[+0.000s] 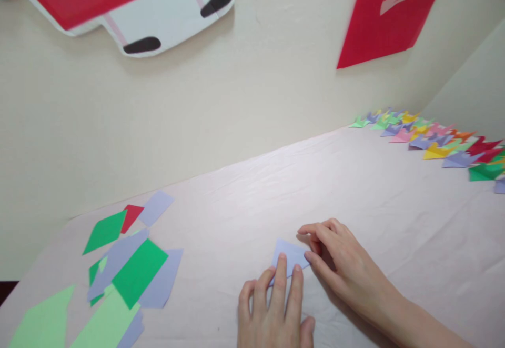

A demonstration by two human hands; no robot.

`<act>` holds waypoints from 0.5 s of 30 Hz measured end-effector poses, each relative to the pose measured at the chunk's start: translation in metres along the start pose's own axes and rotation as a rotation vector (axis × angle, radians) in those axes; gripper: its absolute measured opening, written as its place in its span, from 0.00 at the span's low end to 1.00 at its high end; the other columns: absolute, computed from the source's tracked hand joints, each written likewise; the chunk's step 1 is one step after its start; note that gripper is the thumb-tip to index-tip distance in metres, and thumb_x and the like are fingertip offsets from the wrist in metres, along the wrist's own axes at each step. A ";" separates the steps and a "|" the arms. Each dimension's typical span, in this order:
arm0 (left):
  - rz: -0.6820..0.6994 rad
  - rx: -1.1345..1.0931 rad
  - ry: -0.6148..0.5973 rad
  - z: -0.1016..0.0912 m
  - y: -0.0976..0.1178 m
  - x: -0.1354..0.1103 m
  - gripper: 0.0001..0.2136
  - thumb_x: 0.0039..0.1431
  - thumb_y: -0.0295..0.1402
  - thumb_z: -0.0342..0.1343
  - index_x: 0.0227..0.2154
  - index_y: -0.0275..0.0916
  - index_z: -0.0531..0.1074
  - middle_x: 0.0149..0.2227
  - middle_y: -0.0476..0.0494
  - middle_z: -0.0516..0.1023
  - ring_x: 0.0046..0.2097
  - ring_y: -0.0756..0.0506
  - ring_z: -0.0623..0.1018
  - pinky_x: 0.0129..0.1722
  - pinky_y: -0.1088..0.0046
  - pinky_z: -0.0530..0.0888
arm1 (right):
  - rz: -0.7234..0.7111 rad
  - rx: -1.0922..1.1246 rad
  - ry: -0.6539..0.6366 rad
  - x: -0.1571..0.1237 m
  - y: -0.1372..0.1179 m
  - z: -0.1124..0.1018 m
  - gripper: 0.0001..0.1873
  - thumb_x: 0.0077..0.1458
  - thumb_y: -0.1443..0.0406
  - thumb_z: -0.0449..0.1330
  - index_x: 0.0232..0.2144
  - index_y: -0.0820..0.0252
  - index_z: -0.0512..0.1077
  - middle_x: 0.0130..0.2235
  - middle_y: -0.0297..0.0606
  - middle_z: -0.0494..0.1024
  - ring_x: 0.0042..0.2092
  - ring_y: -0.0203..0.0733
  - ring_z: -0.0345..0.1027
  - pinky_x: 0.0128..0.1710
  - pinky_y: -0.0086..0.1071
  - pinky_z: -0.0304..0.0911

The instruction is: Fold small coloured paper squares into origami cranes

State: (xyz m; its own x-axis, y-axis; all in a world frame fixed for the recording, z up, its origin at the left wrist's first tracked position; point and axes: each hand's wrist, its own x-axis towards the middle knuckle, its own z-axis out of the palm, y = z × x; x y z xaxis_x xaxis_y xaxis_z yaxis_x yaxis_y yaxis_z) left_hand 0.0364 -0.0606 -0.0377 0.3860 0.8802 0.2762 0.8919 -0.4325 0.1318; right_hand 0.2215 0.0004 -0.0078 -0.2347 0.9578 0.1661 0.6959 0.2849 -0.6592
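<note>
A small folded lavender paper lies on the pale pink tablecloth near the front edge. My left hand rests flat on its near side, fingers stretched out and pressing it down. My right hand comes in from the right, its fingertips touching the paper's right edge with the fingers extended and slightly curled.
Loose sheets of green, lavender and red paper are scattered at the left. A row of several folded coloured paper figures lines the far right edge by the wall. Red banners hang on the cream wall.
</note>
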 end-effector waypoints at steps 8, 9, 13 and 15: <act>-0.005 -0.007 -0.004 -0.001 -0.001 0.001 0.25 0.57 0.37 0.56 0.59 0.50 0.66 0.59 0.42 0.70 0.50 0.34 0.72 0.47 0.54 0.66 | 0.005 -0.022 -0.017 0.001 0.000 0.000 0.14 0.55 0.73 0.54 0.44 0.57 0.68 0.34 0.37 0.70 0.39 0.46 0.61 0.39 0.38 0.59; 0.002 -0.004 -0.001 -0.001 -0.001 0.002 0.24 0.57 0.37 0.56 0.58 0.50 0.66 0.58 0.42 0.71 0.50 0.34 0.71 0.48 0.54 0.66 | 0.006 -0.030 -0.012 0.001 -0.002 0.000 0.14 0.54 0.73 0.55 0.43 0.57 0.68 0.34 0.37 0.70 0.39 0.46 0.61 0.39 0.38 0.59; 0.030 0.009 0.016 -0.006 0.000 0.006 0.22 0.57 0.38 0.57 0.56 0.48 0.69 0.58 0.42 0.71 0.49 0.35 0.71 0.47 0.55 0.65 | 0.012 -0.055 0.004 0.001 -0.008 0.002 0.14 0.51 0.71 0.59 0.42 0.58 0.68 0.38 0.39 0.71 0.42 0.47 0.60 0.41 0.40 0.59; 0.038 0.025 0.046 -0.008 0.000 0.009 0.20 0.57 0.40 0.57 0.54 0.47 0.71 0.57 0.42 0.72 0.48 0.37 0.72 0.47 0.56 0.64 | 0.005 -0.044 0.008 0.001 -0.009 0.002 0.15 0.51 0.71 0.58 0.43 0.58 0.67 0.40 0.40 0.72 0.43 0.48 0.60 0.43 0.41 0.59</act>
State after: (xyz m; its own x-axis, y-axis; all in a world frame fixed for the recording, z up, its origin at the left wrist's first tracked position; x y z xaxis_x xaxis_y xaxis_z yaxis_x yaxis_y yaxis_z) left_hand 0.0385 -0.0543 -0.0275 0.4088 0.8531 0.3241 0.8828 -0.4597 0.0967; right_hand 0.2134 -0.0010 -0.0033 -0.2259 0.9595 0.1683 0.7264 0.2810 -0.6272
